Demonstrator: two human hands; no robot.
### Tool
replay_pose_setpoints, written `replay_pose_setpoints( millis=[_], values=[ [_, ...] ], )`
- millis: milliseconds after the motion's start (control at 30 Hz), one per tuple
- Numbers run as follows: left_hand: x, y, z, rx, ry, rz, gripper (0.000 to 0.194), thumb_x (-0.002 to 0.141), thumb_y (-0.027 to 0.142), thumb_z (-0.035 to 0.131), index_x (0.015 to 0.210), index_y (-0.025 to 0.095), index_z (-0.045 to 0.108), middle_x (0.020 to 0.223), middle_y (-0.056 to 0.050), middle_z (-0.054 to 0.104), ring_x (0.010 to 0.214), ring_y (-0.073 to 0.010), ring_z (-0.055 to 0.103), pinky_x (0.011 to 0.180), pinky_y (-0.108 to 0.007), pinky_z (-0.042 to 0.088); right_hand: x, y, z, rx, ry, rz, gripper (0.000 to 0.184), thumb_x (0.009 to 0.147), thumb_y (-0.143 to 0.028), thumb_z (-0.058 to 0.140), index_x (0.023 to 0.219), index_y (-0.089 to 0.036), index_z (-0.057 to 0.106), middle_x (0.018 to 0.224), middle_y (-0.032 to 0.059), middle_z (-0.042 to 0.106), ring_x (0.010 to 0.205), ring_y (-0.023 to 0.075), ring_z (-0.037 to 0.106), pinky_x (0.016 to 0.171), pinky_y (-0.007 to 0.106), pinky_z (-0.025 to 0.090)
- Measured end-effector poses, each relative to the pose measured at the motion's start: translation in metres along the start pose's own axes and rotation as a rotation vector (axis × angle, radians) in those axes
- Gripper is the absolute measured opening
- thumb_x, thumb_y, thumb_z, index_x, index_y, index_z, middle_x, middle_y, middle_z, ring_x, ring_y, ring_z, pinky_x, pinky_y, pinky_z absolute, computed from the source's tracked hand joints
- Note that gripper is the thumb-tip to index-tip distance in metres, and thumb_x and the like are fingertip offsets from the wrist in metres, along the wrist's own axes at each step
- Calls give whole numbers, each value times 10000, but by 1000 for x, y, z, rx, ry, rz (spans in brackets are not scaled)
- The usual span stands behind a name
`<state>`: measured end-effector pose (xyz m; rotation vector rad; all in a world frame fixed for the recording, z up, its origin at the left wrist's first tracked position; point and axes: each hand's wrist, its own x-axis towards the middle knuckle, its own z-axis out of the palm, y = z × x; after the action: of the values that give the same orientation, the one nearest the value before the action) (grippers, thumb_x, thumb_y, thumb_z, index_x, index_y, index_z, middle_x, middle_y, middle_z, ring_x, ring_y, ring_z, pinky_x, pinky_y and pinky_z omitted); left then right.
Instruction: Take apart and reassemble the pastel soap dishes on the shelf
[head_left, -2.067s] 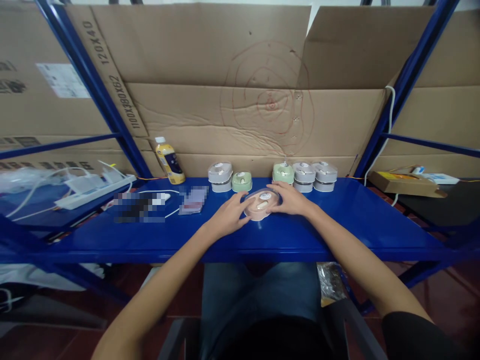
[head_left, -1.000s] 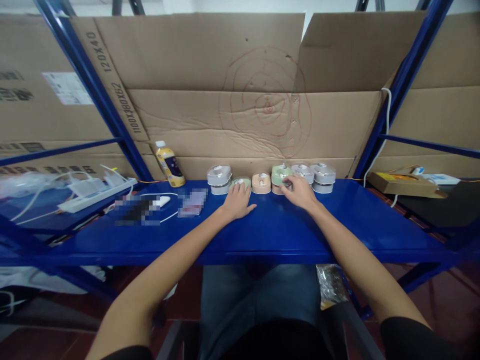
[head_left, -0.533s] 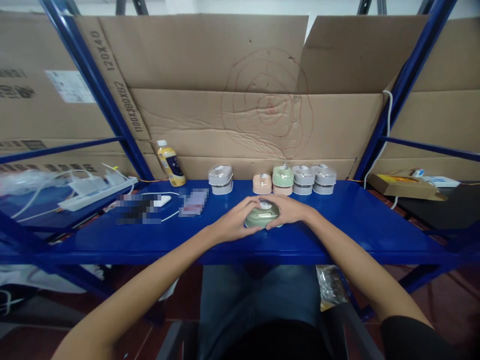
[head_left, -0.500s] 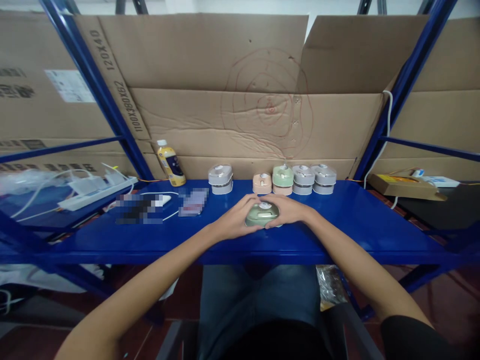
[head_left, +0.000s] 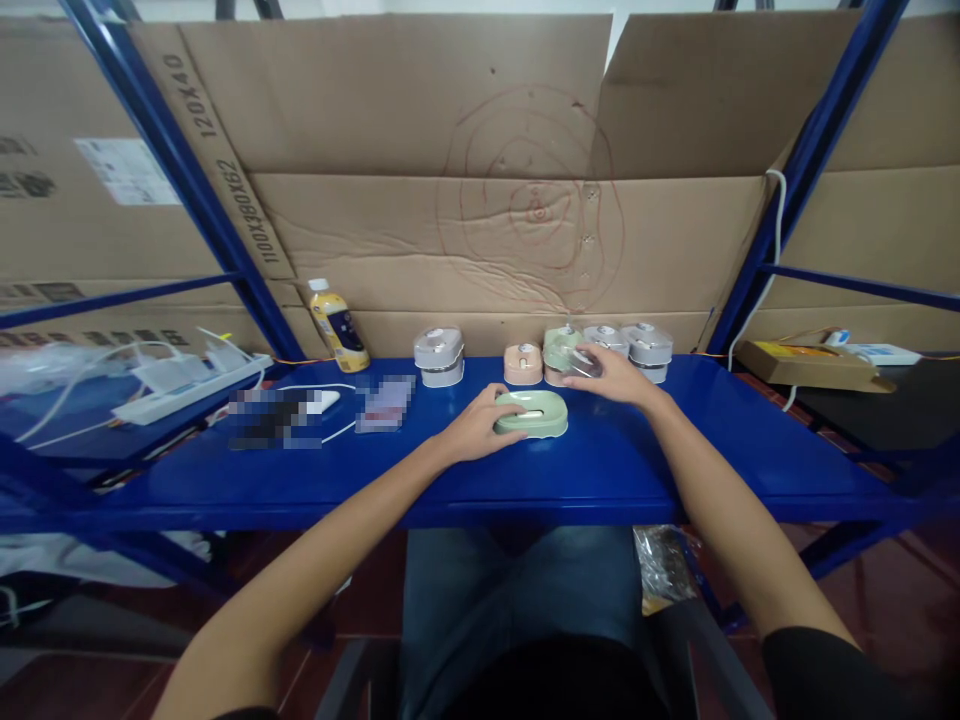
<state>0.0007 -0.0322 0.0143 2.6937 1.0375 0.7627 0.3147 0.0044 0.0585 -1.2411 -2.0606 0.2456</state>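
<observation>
On the blue table, a light green oval box (head_left: 551, 414) sits with its top uncovered, showing a raised rim and a pale bar in its middle. The fingers and thumb of my left hand (head_left: 480, 425) are closed around its left end. Up and to the right, my right hand (head_left: 616, 376) grips a clear plastic lid (head_left: 585, 364). That lid is raised in front of the row of boxes and partly hides a green-topped box (head_left: 561, 345). A peach box (head_left: 523, 366) stands just left of it.
Grey boxes with clear lids (head_left: 649, 345) stand at the row's right end, and another grey box (head_left: 439, 355) is apart on the left. Further left are a yellow bottle (head_left: 340, 327), a phone-like flat item (head_left: 385, 404) and a white power strip (head_left: 191, 388). Cardboard (head_left: 360, 230) backs the table.
The clear lid has come off the green box and moved up and right in my right hand. My left hand still holds the box on the table.
</observation>
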Motion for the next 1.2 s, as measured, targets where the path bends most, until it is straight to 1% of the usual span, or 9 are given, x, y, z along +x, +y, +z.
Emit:
replay_pose_setpoints(
  millis=[233, 400, 567, 633, 700, 833, 933, 1033, 1200],
  values=[
    [4, -13, -4, 29, 168, -66, 451, 1044, 487, 523, 1300, 179, 730, 1415, -156, 501, 1390, -303, 523, 1243, -486, 403, 1, 0, 9, -5, -7, -13, 799, 803, -624, 818, 1429, -170, 622, 1379, 188, 701, 1191, 360, 703, 1044, 546, 555],
    [-2, -37, -13, 97, 348, -327, 494, 1052, 507, 471, 1267, 138, 717, 1288, -171, 576, 1331, -314, 552, 1203, -490, 439, 1, -2, 7, 15, 32, 11, 637, 958, -631, 631, 1423, -196, 610, 1398, 164, 696, 1252, 358, 676, 1081, 546, 526],
    [-7, -39, -11, 143, 335, -536, 542, 1051, 563, 443, 1226, 142, 737, 1074, -157, 640, 1255, -364, 597, 1132, -550, 485, 1, -2, 8, 25, 36, 42, 581, 1030, -632, 475, 1393, -200, 614, 1283, 155, 742, 1183, 345, 703, 1054, 542, 537],
    [-8, -31, -8, 133, 333, -479, 534, 1053, 554, 446, 1262, 149, 724, 1184, -167, 626, 1284, -351, 594, 1150, -536, 478, 1, -3, 8, 41, 33, 57, 580, 1037, -632, 450, 1391, -201, 610, 1225, 146, 758, 1144, 339, 716, 1045, 546, 542],
    [-9, -20, -6, 125, 303, -317, 506, 1058, 524, 456, 1305, 160, 707, 1366, -175, 563, 1362, -328, 554, 1203, -505, 440, 1, -5, 8, 51, 40, 48, 561, 1033, -620, 471, 1394, -214, 609, 1257, 140, 747, 1168, 339, 706, 1060, 552, 535],
    [-11, 1, -3, 153, 144, -56, 488, 1066, 510, 480, 1332, 167, 702, 1548, -181, 433, 1469, -334, 468, 1259, -498, 384, -1, -10, 10, 50, 10, -52, 618, 930, -545, 681, 1444, -215, 584, 1422, 151, 672, 1221, 341, 681, 1072, 552, 535],
    [-12, 7, -1, 169, 65, -30, 475, 1056, 508, 514, 1318, 165, 710, 1560, -196, 427, 1476, -377, 460, 1255, -553, 378, -4, -15, 15, 62, -39, -153, 740, 829, -485, 797, 1475, -200, 576, 1463, 159, 648, 1271, 344, 658, 1099, 547, 522],
    [-10, 3, 4, 80, 58, -53, 500, 1019, 522, 588, 1394, 195, 636, 1530, -181, 472, 1440, -360, 509, 1232, -546, 414, -5, -20, 23, 97, -123, -237, 770, 785, -484, 835, 1469, -215, 603, 1450, 146, 660, 1264, 332, 664, 1070, 519, 546],
    [-3, -5, 14, -148, 190, -171, 955, 804, 522, 852, 1537, 156, 362, 1428, -202, 586, 1351, -354, 594, 1156, -519, 489, -3, -27, 35, 81, -225, -328, 793, 760, -495, 875, 1473, -252, 625, 1435, 121, 672, 1306, 324, 648, 1110, 513, 522]
  ],
)
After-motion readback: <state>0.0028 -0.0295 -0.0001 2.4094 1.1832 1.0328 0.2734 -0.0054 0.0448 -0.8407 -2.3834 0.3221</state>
